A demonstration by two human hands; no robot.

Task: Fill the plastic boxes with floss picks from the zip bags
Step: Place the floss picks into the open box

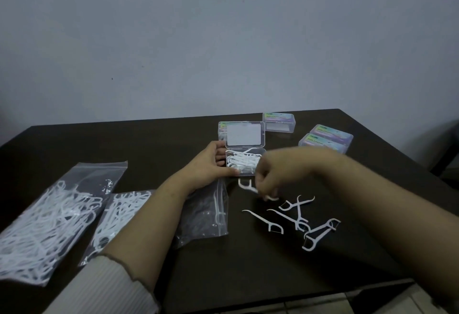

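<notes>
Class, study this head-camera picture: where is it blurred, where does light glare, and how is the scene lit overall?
Head view: dim, bluish light overall, and the dark table swallows detail. The right hand is smeared by motion blur, so its grip on a floss pick is hard to read. Glare sits on the open box's lid and the zip bags. The wide lens bows the table's far edge.

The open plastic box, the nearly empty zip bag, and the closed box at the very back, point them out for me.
open plastic box (244, 164): head view, tray holding picks.
nearly empty zip bag (206, 217): head view, clear middle.
closed box at the back (279, 122): head view, front wall.
</notes>
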